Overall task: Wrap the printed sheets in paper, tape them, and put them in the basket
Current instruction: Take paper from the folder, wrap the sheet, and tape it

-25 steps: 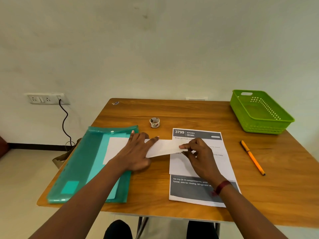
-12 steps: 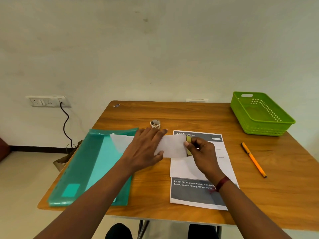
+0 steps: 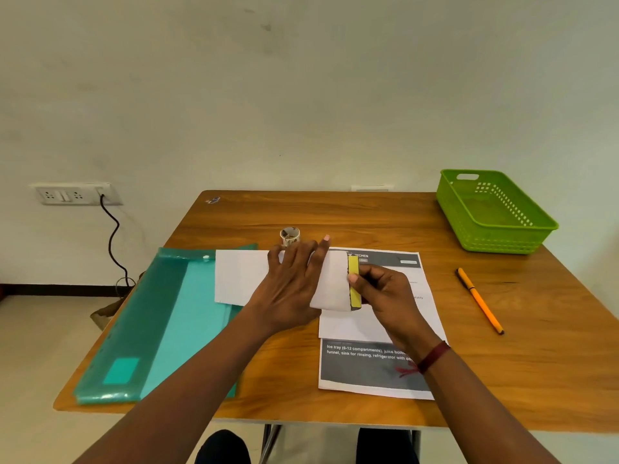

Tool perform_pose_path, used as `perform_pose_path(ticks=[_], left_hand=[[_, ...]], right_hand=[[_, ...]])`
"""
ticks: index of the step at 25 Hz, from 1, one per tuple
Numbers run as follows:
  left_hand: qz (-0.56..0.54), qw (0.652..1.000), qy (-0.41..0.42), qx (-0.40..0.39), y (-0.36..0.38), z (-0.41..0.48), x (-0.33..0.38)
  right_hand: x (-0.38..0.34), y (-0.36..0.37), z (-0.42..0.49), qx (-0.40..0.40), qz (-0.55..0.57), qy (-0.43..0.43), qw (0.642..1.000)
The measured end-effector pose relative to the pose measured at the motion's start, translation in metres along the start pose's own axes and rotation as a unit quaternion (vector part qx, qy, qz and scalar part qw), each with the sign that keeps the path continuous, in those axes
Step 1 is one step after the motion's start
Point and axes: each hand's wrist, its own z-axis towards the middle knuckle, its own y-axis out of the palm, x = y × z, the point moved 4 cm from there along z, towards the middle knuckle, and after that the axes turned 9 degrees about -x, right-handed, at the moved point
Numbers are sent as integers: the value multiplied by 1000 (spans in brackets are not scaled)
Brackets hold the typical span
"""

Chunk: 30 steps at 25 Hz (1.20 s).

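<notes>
Wrapping step in hand; white paper (image 3: 330, 279) folded around sheets, mid-desk (image 3: 368, 216); left hand (image 3: 291, 283) flat, fingers spread, pinning fold; right hand (image 3: 385, 289) fingers pinching yellow-edged end; not yet taped; next likely needs tape roll (image 3: 289, 235), just behind; basket (image 3: 492, 212) far right, empty.

Printed sheet (image 3: 371, 366) text partly under right hand (image 3: 388, 296)
</notes>
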Motion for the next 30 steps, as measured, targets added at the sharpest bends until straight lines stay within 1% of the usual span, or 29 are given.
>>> perform_pose_path(ticks=[3,7,10,13,15,17,19,22,23,24,26,28,30], left_hand=[[-5,1000,-1,-2,3,-1,0],[-12,1000,6,-7,3,1,3],[-20,1000,15,-3,1,2,4],[-20,999,24,-6,1,1,4],[-13,1000,21,-9,2,-1,4],[-9,1000,16,-5,1,-1,3],[1,1000,9,-1,1,-1,3],[22,1000,-2,3,3,-2,4],[23,1000,-3,7,3,-2,4],[23,1000,-3,12,2,-2,3],[17,1000,-4,6,2,-2,-2],[11,1000,-9,-27,6,-3,-12],[-5,998,-6,-70,13,-4,-19]], right_hand=[[0,-4,-2,-41,22,23,999],[-1,-8,2,-48,3,24,999],[0,-9,6,-68,34,55,996],[0,-8,8,-86,3,83,993],[-1,-11,10,-40,-71,58,995],[-1,-15,12,16,-154,34,987],[0,-16,14,41,-194,20,980],[-3,-16,14,77,-279,-15,957],[-4,-16,14,84,-289,-23,953],[-4,-18,15,91,-273,-21,957],[2,-30,17,110,-192,10,975],[10,-47,17,130,-120,41,983],[18,-63,15,129,-90,61,986]])
